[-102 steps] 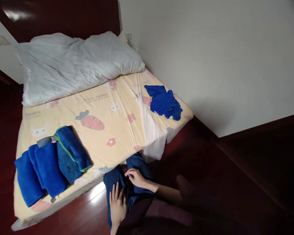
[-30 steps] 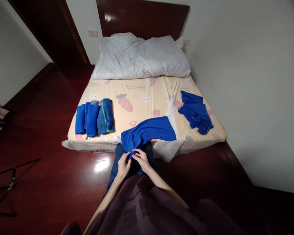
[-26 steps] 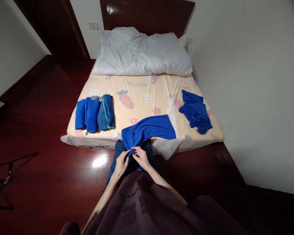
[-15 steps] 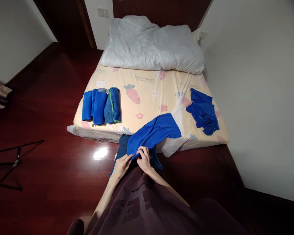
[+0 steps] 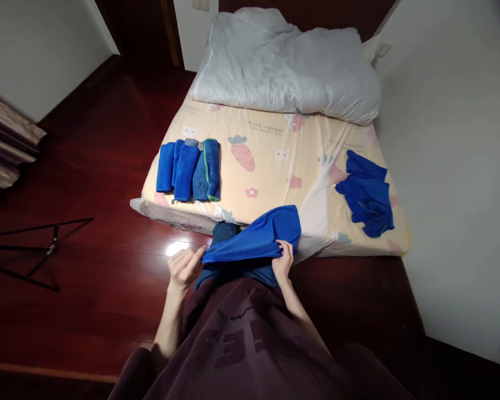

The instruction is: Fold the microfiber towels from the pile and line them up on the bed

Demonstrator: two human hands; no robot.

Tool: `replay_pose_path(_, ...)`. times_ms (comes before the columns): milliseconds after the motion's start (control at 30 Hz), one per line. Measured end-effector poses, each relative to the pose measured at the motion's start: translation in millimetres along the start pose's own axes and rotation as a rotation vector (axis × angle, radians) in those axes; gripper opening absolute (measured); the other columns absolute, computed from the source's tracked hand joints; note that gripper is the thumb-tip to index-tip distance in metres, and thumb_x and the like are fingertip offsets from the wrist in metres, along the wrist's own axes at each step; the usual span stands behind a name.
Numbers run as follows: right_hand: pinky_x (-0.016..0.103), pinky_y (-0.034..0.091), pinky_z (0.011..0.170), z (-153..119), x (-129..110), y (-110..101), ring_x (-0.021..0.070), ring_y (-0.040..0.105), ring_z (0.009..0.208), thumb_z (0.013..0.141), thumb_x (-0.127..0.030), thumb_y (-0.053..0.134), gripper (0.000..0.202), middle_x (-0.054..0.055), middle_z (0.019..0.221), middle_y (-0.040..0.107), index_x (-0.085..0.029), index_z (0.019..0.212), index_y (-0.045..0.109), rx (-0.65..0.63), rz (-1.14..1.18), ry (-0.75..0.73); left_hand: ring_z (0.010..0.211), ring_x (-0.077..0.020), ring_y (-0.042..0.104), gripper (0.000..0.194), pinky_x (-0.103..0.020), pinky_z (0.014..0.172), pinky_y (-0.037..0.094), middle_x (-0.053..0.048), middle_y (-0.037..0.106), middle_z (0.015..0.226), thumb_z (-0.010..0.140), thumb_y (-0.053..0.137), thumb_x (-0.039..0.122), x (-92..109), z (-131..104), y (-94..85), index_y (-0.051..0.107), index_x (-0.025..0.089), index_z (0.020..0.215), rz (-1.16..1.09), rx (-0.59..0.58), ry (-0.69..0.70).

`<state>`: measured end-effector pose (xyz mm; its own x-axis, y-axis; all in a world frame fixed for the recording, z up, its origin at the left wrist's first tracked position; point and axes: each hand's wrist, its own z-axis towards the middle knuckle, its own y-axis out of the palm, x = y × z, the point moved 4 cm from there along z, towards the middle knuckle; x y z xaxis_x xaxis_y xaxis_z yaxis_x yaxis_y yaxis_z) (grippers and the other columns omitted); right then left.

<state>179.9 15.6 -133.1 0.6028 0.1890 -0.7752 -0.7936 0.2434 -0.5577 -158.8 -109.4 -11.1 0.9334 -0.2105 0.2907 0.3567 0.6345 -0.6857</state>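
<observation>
A blue towel [image 5: 250,239] is stretched between my hands over my lap, its far part by the bed's front edge. My left hand [image 5: 185,268] is closed on its left end. On the other side, my right hand [image 5: 283,260] grips the near edge, fingers partly behind the cloth. Several folded or rolled blue towels [image 5: 187,171] lie side by side on the bed at the left, one with green edging. Crumpled blue cloths [image 5: 369,194] lie in a loose heap at the bed's right side.
The bed [image 5: 270,183] has a patterned yellow sheet under thin clear plastic. A bulky grey quilt [image 5: 283,66] covers its far end. Black tripod legs [image 5: 50,250] stand on the floor at left, near a curtain [image 5: 8,150]. A white wall [image 5: 450,166] borders the right.
My hands have moved apart, left hand to the left and right hand to the right, drawing the towel's near edge taut between them. The view has shifted slightly.
</observation>
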Motion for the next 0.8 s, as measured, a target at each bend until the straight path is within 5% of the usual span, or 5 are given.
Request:
replay_pose_path(200, 0.035, 0.053, 0.077, -14, 48, -37, 0.0223, 0.065, 0.085, 0.078, -0.016, 0.048, 0.032, 0.01, 0.1, 0.07, -0.02, 0.097, 0.073, -0.197, -0.04, 0.051, 0.052, -0.0141, 0.051, 0.04, -0.027, 0.058, 0.036, -0.005, 0.057, 0.057, 0.098, 0.056, 0.051, -54, -7, -39.8, 0.074, 0.016, 0.089, 0.227, 0.118, -0.255)
replay_pose_path(333, 0.038, 0.054, 0.082, -31, 67, -54, 0.0242, 0.068, 0.088, 0.084, -0.023, 0.051, 0.028, 0.01, 0.1, 0.075, -0.022, 0.098, 0.075, -0.332, -0.043, 0.076, 0.057, -0.0151, 0.055, 0.033, -0.027, 0.059, 0.035, -0.006, 0.062, 0.062, 0.095, 0.064, 0.047, -70, -9, -50.7, 0.075, 0.017, 0.089, 0.29, 0.055, -0.376)
replay_pose_path(433, 0.041, 0.054, 0.086, -35, 77, -65, 0.0249, 0.069, 0.087, 0.089, -0.031, 0.052, 0.028, 0.011, 0.1, 0.075, -0.021, 0.099, 0.077, -0.296, -0.068, 0.134, 0.066, -0.0158, 0.062, 0.024, -0.026, 0.063, 0.039, -0.006, 0.069, 0.073, 0.098, 0.061, 0.037, -78, -11, -51.6, 0.076, 0.018, 0.103, 0.279, -0.05, -0.393)
replay_pose_path(567, 0.043, 0.055, 0.086, -32, 91, -64, 0.026, 0.068, 0.088, 0.091, -0.039, 0.051, 0.033, 0.013, 0.1, 0.075, -0.021, 0.1, 0.077, -0.234, -0.089, 0.196, 0.083, -0.02, 0.069, 0.03, -0.028, 0.073, 0.048, -0.009, 0.075, 0.099, 0.095, 0.06, 0.032, -94, -17, -51.9, 0.067, 0.018, 0.121, 0.222, -0.129, -0.466)
replay_pose_path(800, 0.041, 0.055, 0.079, -26, 122, -49, 0.0279, 0.07, 0.086, 0.09, -0.058, 0.056, 0.043, 0.015, 0.094, 0.076, -0.019, 0.092, 0.075, -0.282, -0.07, 0.233, 0.078, -0.0185, 0.067, 0.026, -0.029, 0.072, 0.052, -0.007, 0.072, 0.1, 0.086, 0.074, 0.038, -96, -13, -67.2, 0.066, 0.02, 0.104, 0.267, -0.002, -0.568)
